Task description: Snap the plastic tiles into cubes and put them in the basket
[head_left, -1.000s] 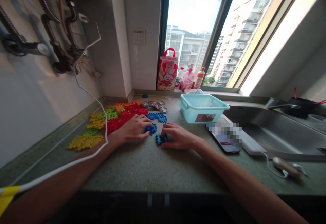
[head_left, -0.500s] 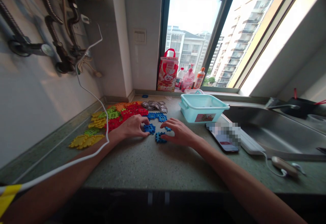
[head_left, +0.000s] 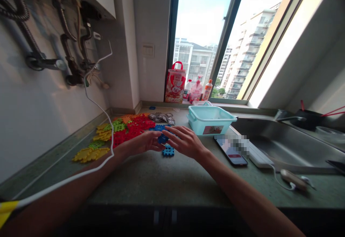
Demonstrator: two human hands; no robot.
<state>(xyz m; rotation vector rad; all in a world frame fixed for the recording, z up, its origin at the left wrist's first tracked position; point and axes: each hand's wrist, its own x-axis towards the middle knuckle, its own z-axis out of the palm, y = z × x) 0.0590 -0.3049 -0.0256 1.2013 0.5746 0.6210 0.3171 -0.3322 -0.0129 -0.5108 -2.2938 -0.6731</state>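
Pump bottle (head_left: 196, 92): pink, reads "立白". Bag (head_left: 175, 86): print too small to read. Tub (head_left: 198, 123): label (head_left: 212, 130) illegible.

From where I stand, the window (head_left: 205, 21) has a red-handled bag (head_left: 175, 87) on its sill, near a pink pump bottle (head_left: 196, 94) and an orange-capped bottle (head_left: 207, 91). A phone (head_left: 231, 153) lies by the steel sink (head_left: 283, 140). Metal pipes (head_left: 67, 51) line the left wall; a white cable (head_left: 67, 178) hangs nearby.

Left fingers (head_left: 155, 134) curl, right fingers (head_left: 175, 140) extend toward them, possibly touching.
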